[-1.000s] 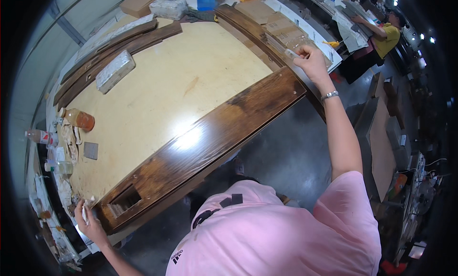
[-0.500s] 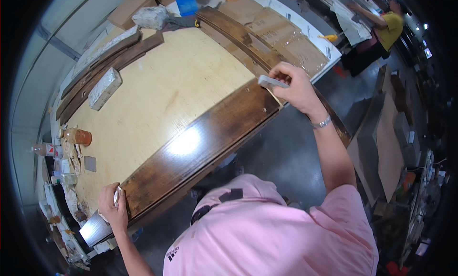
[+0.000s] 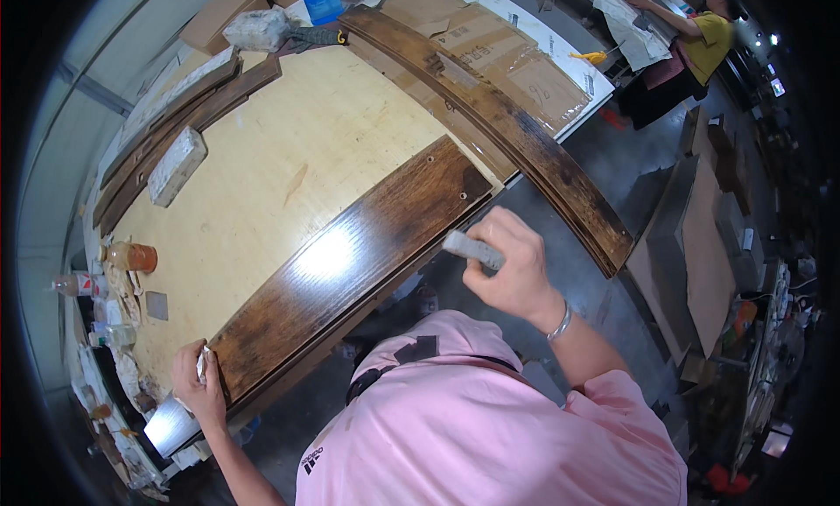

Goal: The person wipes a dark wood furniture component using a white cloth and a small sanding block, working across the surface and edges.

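A dark brown stained wooden board [image 3: 289, 309] lies slanted along the near edge of the work table, with small holes at its right end. At the board's left end my left hand [image 3: 198, 390] is closed on a crumpled white cloth or paper [image 3: 203, 364], its fingers against the end. My right hand [image 3: 518, 274] pinches a grey, flat sanding block [image 3: 471, 249] between thumb and fingers. That hand is just off the board's near edge, close to its right end. Whether the block touches the edge is hard to tell.
Several long brown boards [image 3: 534, 147] lie at the right, jutting past the table. More boards [image 3: 188, 112] and a white wrapped block [image 3: 178, 166] sit at the left. A jar [image 3: 133, 256] stands at the left edge. A person in yellow [image 3: 713, 46] works at the far right.
My right hand has come down and toward me with the sanding block, from the board's right end to beside its near edge. My left hand stays at the left end.
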Demonstrator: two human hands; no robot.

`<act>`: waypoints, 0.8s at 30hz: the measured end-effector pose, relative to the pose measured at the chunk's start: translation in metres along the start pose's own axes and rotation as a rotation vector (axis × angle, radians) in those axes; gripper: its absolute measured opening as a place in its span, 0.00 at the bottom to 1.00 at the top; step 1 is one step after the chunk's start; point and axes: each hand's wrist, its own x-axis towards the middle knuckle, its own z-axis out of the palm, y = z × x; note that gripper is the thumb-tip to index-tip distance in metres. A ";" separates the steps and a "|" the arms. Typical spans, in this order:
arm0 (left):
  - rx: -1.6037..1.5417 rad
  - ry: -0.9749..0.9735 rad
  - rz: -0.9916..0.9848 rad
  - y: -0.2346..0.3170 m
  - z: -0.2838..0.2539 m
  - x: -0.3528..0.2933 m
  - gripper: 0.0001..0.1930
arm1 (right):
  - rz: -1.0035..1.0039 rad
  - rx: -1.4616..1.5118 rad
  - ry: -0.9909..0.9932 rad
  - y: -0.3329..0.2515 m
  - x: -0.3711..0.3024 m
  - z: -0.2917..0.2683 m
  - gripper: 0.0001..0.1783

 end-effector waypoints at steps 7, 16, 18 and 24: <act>0.002 -0.014 0.015 -0.004 0.003 0.002 0.10 | 0.090 -0.066 0.278 0.003 0.009 0.021 0.15; 0.003 0.053 0.106 -0.004 0.005 0.007 0.09 | -0.170 0.355 -0.034 -0.110 -0.028 0.097 0.18; 0.004 0.082 0.153 -0.002 0.003 0.007 0.11 | -0.242 0.396 0.007 -0.124 -0.016 0.093 0.19; -0.150 -0.094 0.195 -0.047 -0.028 0.009 0.14 | 0.088 0.780 -0.103 -0.192 0.006 0.136 0.12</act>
